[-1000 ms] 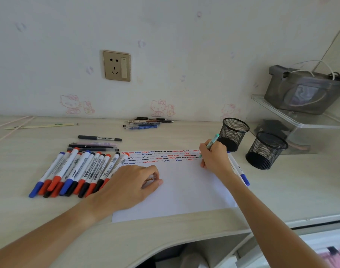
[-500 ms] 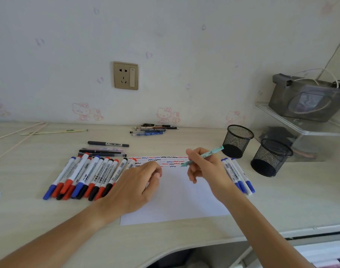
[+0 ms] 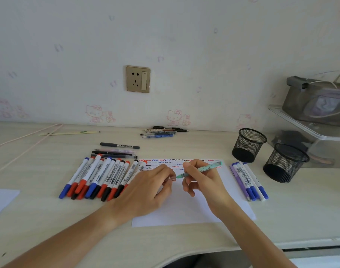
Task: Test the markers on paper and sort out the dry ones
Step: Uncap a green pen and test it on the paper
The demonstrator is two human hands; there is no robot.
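Over the scribbled paper sheet (image 3: pixel 192 207), the right hand (image 3: pixel 202 178) is gripping a teal pen (image 3: pixel 200 169) tip-down, apparently to test it, while the left hand (image 3: pixel 146 190), fingers curled and seemingly empty, is steadying the page.

The bench (image 3: pixel 39 219) looks like pale wood with a smooth, matt top. The sheet of paper (image 3: pixel 186 211) on it is white, flat and matt. The markers (image 3: pixel 99 176) on the left have smooth plastic bodies with a slight shine. The two pen cups (image 3: pixel 249 145) on the right are black wire mesh, full of tiny holes. The shelf (image 3: pixel 308 128) at the far right is clear, glossy plastic. The wall socket (image 3: pixel 138 79) has a shiny gold-coloured face. The wall (image 3: pixel 184 45) is matt.
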